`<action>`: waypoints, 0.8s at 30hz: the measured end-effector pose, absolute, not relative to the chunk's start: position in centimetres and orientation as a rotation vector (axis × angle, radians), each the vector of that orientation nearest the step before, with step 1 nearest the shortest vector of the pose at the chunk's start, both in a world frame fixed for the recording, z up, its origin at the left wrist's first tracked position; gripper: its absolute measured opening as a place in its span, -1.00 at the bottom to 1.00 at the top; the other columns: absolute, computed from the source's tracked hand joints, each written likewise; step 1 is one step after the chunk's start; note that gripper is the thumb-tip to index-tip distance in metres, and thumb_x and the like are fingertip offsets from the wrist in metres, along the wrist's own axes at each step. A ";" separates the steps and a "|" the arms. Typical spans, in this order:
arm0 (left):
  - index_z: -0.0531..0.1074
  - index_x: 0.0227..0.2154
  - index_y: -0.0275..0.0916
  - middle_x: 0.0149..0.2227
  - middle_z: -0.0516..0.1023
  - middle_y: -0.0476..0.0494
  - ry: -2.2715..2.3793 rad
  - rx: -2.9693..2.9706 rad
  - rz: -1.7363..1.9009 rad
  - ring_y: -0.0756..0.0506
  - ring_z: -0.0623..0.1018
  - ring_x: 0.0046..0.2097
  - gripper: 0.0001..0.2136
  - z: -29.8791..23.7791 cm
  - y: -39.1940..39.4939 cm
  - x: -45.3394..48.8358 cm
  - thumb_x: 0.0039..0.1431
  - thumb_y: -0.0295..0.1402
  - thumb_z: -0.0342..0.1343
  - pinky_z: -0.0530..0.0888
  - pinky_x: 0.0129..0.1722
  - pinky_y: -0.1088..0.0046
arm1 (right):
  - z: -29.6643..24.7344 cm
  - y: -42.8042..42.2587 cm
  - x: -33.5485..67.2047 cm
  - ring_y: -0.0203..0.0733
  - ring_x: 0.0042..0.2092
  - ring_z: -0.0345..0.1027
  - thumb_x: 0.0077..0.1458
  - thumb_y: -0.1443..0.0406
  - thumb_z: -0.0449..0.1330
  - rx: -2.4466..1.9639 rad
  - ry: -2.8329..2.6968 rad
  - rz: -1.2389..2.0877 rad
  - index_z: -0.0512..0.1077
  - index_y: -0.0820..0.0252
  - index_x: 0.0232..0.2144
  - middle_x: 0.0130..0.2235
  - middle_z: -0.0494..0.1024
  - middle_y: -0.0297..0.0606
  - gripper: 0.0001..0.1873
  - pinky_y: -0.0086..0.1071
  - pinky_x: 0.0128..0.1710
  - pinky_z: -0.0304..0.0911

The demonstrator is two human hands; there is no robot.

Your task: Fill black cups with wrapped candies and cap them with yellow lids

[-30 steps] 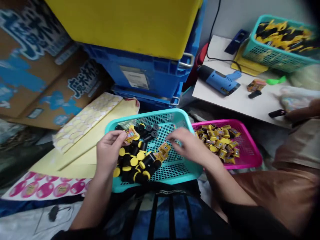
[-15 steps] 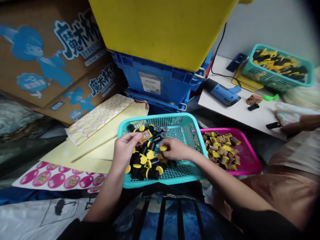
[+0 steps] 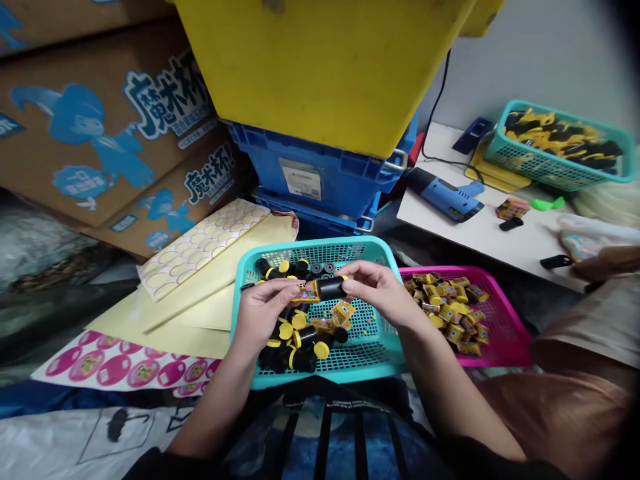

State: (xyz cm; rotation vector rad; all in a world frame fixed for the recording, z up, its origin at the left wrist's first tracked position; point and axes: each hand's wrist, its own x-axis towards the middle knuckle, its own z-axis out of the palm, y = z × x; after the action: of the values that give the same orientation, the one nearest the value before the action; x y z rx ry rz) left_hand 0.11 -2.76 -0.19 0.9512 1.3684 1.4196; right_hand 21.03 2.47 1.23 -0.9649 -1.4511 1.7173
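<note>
Between thumb and fingers, my left hand (image 3: pixel 265 310) pinches a small printed yellow-orange wrapper sleeve (image 3: pixel 307 291). My right hand (image 3: pixel 377 291) grips a small black cylindrical bottle with a yellow cap (image 3: pixel 332 288) by its capped end. The bottle lies sideways, its black end meeting the sleeve's opening; whether it is inside cannot be made out. Both hands are above a turquoise basket (image 3: pixel 320 380). Inside it are several black bottles with yellow caps (image 3: pixel 303 337), loose printed wrappers (image 3: pixel 343 310) and grey-black round pieces (image 3: pixel 329 268).
A pink basket (image 3: pixel 515 333) of wrapped bottles stands at right. Beyond it, a white table (image 3: pixel 480 240) bears a blue heat gun (image 3: pixel 450 193) and another turquoise basket (image 3: pixel 560 170). Blue crates (image 3: pixel 335 180) and cartons (image 3: pixel 125 133) rise behind. Another person's arm (image 3: pixel 607 261) shows at right.
My right hand has lifted a capped bottle out of the basket and brought it to the wrapper in my left hand. The view has shifted slightly.
</note>
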 end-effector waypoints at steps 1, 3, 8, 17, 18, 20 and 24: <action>0.61 -0.50 -0.17 -0.38 0.66 -0.08 1.371 0.991 1.425 -0.06 0.61 -0.32 -0.90 -0.1 -2.7 0.1 -0.12 -0.29 0.34 0.57 -0.32 0.47 | 1.1 2.5 21.1 -0.36 -0.44 0.31 -0.02 0.14 0.31 -0.977 -1.456 1.734 0.46 0.20 -0.31 -0.45 0.46 -0.35 -0.72 -0.44 -0.39 0.27; 0.61 -0.51 -0.16 -0.39 0.66 -0.07 1.372 1.064 1.414 -0.06 0.61 -0.27 -0.94 0.1 -2.7 0.1 -0.10 -0.32 0.33 0.56 -0.23 0.48 | 0.9 2.6 21.3 -0.36 -0.46 0.32 -0.02 0.12 0.30 -1.004 -1.455 1.766 0.46 0.22 -0.32 -0.48 0.46 -0.35 -0.71 -0.42 -0.39 0.29; 0.62 -0.44 -0.18 -0.39 0.66 -0.08 1.364 1.051 1.291 -0.02 0.59 -0.42 -0.88 0.4 -2.7 0.6 -0.08 -0.29 0.32 0.57 -0.40 0.51 | 0.4 2.3 21.2 -0.37 -0.47 0.32 -0.07 0.11 0.32 -1.029 -1.410 1.770 0.46 0.21 -0.33 -0.46 0.46 -0.36 -0.69 -0.43 -0.40 0.30; 0.61 -0.43 -0.22 -0.33 0.66 -0.14 1.414 0.951 1.280 -0.06 0.61 -0.41 -0.81 0.8 -2.6 0.9 -0.10 -0.23 0.32 0.60 -0.39 0.42 | -0.1 1.7 20.0 -0.34 -0.47 0.37 -0.06 0.08 0.31 -1.038 -1.260 1.696 0.44 0.19 -0.33 -0.45 0.49 -0.35 -0.67 -0.39 -0.41 0.35; 0.61 -0.43 -0.23 -0.33 0.66 -0.14 1.423 0.941 1.284 -0.07 0.61 -0.41 -0.80 0.8 -2.6 0.9 -0.11 -0.22 0.33 0.60 -0.38 0.40 | -0.1 1.6 19.9 -0.34 -0.47 0.37 -0.07 0.08 0.32 -1.036 -1.237 1.680 0.44 0.18 -0.34 -0.46 0.48 -0.36 -0.68 -0.39 -0.41 0.35; 0.60 -0.43 -0.24 -0.33 0.66 -0.15 1.431 0.931 1.286 -0.08 0.61 -0.40 -0.78 0.9 -2.6 0.9 -0.11 -0.21 0.32 0.60 -0.36 0.38 | -0.1 1.4 19.7 -0.34 -0.47 0.37 -0.09 0.10 0.33 -1.028 -1.208 1.665 0.43 0.18 -0.35 -0.49 0.47 -0.38 -0.68 -0.38 -0.40 0.35; 0.59 -0.43 -0.23 -0.31 0.66 -0.15 1.425 0.985 1.264 -0.10 0.62 -0.32 -0.82 1.3 -2.5 1.0 -0.09 -0.24 0.31 0.59 -0.31 0.38 | -0.4 1.0 19.2 -0.34 -0.44 0.37 -0.10 0.14 0.35 -1.003 -1.228 1.717 0.44 0.18 -0.34 -0.48 0.47 -0.38 -0.69 -0.37 -0.36 0.35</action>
State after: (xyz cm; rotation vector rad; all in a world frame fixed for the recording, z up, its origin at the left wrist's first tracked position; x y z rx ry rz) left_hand 0.95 -2.47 1.28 0.9850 1.4255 1.2636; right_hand 19.24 0.99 -0.39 -1.0032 -1.2285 1.7173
